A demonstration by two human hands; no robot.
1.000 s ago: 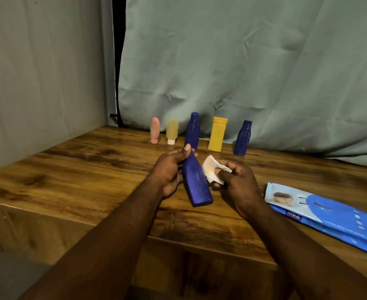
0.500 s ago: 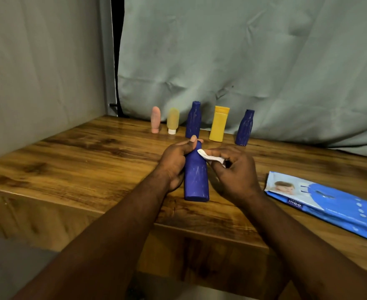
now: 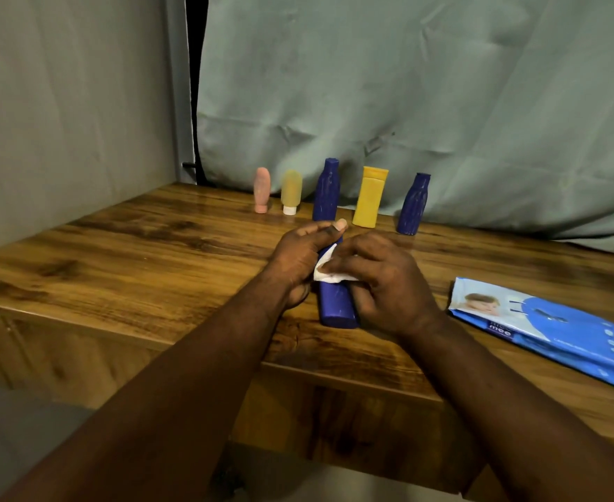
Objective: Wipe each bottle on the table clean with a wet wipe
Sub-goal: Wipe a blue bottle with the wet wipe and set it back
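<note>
My left hand (image 3: pixel 300 259) grips the neck end of a dark blue bottle (image 3: pixel 336 307), its thumb lying over the top. The bottle's flat base points toward me, just above the wooden table (image 3: pixel 146 269). My right hand (image 3: pixel 381 284) wraps a white wet wipe (image 3: pixel 325 271) around the bottle's middle, fingers curled over it. Most of the bottle's upper half is hidden by both hands. Along the back stand a pink bottle (image 3: pixel 261 190), a pale yellow tube (image 3: pixel 291 192), a tall blue bottle (image 3: pixel 326 190), a yellow bottle (image 3: pixel 370 196) and another blue bottle (image 3: pixel 413 204).
A blue pack of wet wipes (image 3: pixel 551 331) lies flat on the table at the right. A grey-green cloth (image 3: pixel 407 96) hangs behind the row of bottles, and a wall (image 3: pixel 63 114) closes the left side. The table's front edge runs just below my wrists.
My right hand moved from beside the bottle onto it, folding the wipe around its body. The bottle swung from tilted toward upright, then lower under both hands.
</note>
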